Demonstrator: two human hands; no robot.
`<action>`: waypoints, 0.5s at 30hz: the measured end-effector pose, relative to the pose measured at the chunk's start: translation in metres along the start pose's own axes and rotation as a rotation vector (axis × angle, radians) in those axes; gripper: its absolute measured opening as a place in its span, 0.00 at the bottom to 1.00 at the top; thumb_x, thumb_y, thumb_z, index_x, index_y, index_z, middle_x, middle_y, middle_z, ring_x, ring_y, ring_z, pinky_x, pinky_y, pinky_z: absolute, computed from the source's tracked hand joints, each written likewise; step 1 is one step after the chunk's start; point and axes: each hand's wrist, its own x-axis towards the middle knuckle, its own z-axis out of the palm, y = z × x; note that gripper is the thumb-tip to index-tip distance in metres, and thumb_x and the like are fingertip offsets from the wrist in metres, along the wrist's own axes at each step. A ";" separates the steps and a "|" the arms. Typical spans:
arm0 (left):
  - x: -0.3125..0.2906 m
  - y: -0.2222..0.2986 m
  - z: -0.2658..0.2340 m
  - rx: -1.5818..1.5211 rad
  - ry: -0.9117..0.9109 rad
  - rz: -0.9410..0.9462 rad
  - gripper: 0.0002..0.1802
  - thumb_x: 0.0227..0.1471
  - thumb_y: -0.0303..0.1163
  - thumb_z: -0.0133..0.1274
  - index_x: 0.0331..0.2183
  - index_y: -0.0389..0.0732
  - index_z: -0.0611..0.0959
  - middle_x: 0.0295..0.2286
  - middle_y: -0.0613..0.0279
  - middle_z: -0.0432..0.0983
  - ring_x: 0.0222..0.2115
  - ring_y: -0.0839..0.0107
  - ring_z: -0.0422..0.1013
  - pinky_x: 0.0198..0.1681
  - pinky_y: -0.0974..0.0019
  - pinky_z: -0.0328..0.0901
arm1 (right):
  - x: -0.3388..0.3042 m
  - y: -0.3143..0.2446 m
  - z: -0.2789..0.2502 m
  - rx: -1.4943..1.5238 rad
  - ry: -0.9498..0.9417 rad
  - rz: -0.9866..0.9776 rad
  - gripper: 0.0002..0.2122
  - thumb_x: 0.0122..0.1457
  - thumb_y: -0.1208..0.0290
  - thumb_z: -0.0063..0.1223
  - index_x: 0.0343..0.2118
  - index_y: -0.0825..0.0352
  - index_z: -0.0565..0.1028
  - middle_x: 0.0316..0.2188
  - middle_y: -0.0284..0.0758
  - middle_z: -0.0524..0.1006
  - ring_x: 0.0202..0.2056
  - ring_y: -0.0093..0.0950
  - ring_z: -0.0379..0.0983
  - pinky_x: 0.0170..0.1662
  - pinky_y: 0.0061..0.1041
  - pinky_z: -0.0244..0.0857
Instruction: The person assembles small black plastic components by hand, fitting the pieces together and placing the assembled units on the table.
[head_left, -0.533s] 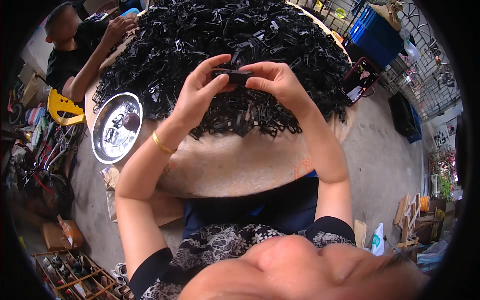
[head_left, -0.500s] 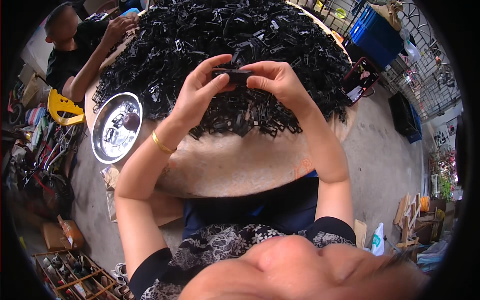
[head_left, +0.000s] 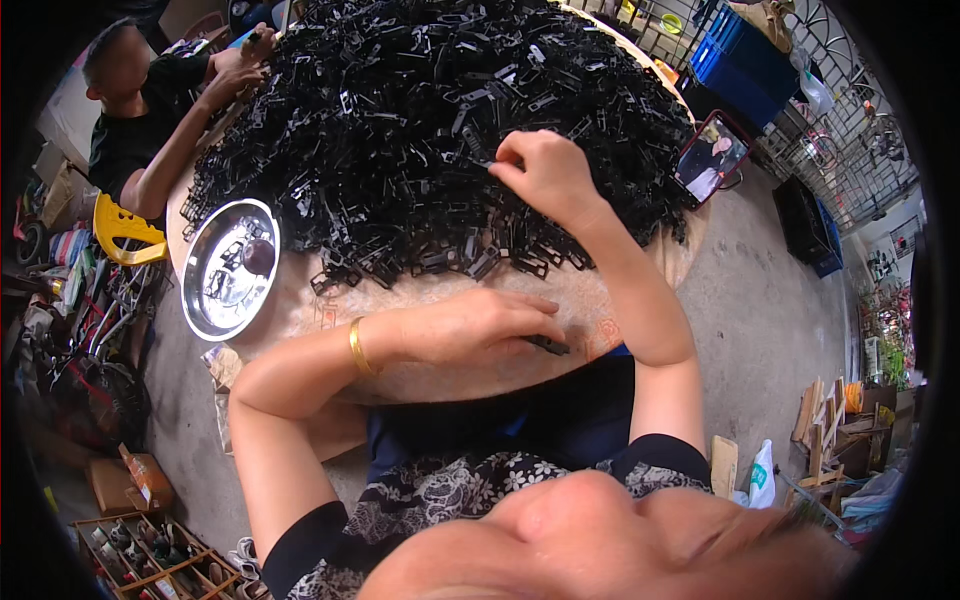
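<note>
A large heap of small black plastic clip-like parts [head_left: 400,130] covers most of the round table [head_left: 420,370]. Near the table's front edge, my left hand [head_left: 475,325], with a gold bangle at the wrist, is closed over a dark plastic part [head_left: 548,344] whose end shows below the fingers. My right hand [head_left: 548,178] hovers at the right front of the heap, thumb and forefinger pinched together. Whatever lies between those fingertips is too small to make out against the black parts.
On the left of the table stands a shiny metal bowl [head_left: 212,315] with a few black parts and a dark round object [head_left: 260,257]. A phone [head_left: 712,158] leans at the right edge. Another person [head_left: 150,120] works at the far left, beside a yellow stool [head_left: 125,235].
Both hands were together over the heap, holding a black part. My left hand has come down to the front edge with a part; my right hand has parted from it, staying over the heap.
</note>
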 end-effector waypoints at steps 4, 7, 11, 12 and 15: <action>-0.001 -0.008 0.006 0.305 0.071 0.230 0.18 0.46 0.26 0.52 0.43 0.38 0.74 0.43 0.50 0.70 0.45 0.54 0.66 0.46 0.57 0.63 | 0.000 -0.002 0.016 -0.105 0.046 -0.056 0.08 0.45 0.69 0.57 0.29 0.62 0.76 0.25 0.34 0.76 0.31 0.32 0.73 0.35 0.30 0.67; 0.000 -0.013 -0.001 0.262 0.167 0.157 0.19 0.45 0.24 0.53 0.43 0.38 0.75 0.44 0.49 0.69 0.48 0.55 0.65 0.48 0.57 0.63 | 0.001 0.012 0.021 -0.086 0.126 -0.034 0.09 0.45 0.71 0.53 0.31 0.62 0.76 0.25 0.35 0.76 0.30 0.33 0.73 0.34 0.31 0.68; -0.001 -0.027 -0.029 -0.019 0.688 -0.106 0.15 0.51 0.22 0.49 0.43 0.34 0.75 0.39 0.58 0.73 0.38 0.72 0.71 0.41 0.71 0.67 | 0.007 0.013 0.006 0.184 0.160 0.023 0.14 0.48 0.77 0.50 0.40 0.65 0.74 0.24 0.32 0.75 0.23 0.20 0.71 0.29 0.19 0.66; -0.003 -0.033 -0.035 -0.118 0.855 -0.097 0.16 0.55 0.26 0.46 0.46 0.33 0.72 0.40 0.58 0.72 0.39 0.71 0.71 0.43 0.70 0.67 | 0.006 0.011 0.009 0.189 0.157 0.022 0.14 0.48 0.77 0.50 0.40 0.65 0.74 0.24 0.32 0.75 0.23 0.20 0.71 0.29 0.19 0.66; -0.005 -0.042 -0.049 -0.241 1.020 -0.159 0.18 0.56 0.29 0.45 0.48 0.33 0.70 0.42 0.57 0.70 0.40 0.71 0.70 0.44 0.69 0.67 | 0.003 -0.010 0.011 1.094 0.050 0.150 0.15 0.52 0.82 0.49 0.44 0.72 0.70 0.29 0.29 0.73 0.29 0.15 0.70 0.32 0.15 0.68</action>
